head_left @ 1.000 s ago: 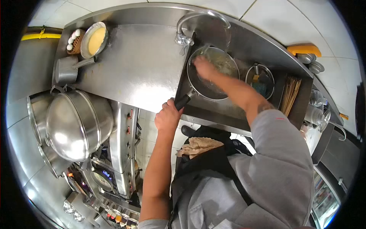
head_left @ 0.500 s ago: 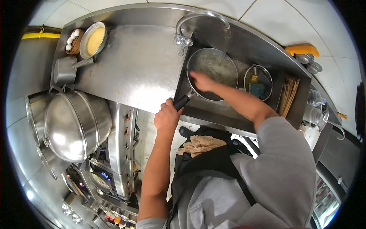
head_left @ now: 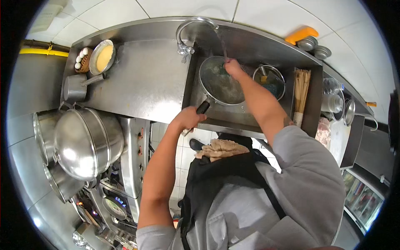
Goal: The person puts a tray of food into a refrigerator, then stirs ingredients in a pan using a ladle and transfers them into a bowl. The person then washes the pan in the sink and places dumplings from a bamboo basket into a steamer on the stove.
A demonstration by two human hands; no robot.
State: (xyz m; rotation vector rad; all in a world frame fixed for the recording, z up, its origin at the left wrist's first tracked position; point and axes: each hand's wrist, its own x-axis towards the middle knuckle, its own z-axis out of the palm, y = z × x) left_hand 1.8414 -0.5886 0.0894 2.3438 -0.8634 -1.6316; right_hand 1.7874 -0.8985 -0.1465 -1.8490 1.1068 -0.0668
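A wide frying pan [head_left: 210,83] lies in the sink, wet and cloudy inside, its black handle [head_left: 203,107] angled toward me. My left hand [head_left: 188,118] is closed around the end of that handle. Over the pan's far right part is my right hand [head_left: 234,68], fingers closed on what looks like a dark green scouring pad [head_left: 223,70], mostly covered by the hand. Water runs from the curved faucet [head_left: 199,21] down beside this hand. To the right of the pan stands a round metal container [head_left: 282,79] with a sponge and scrubbing pad in it.
Wooden skewers [head_left: 301,91] lie at the sink's right end. On the counter [head_left: 141,75] at left are a saucepan [head_left: 75,87], a bowl of yellow liquid [head_left: 104,58] and a basket of eggs [head_left: 84,59]. A large domed pot [head_left: 79,141] and lit burners [head_left: 120,201] are at lower left.
My right hand has moved from the pan's left side to its far right part, under the stream. My left hand still grips the handle, now lower along it. The view has shifted.
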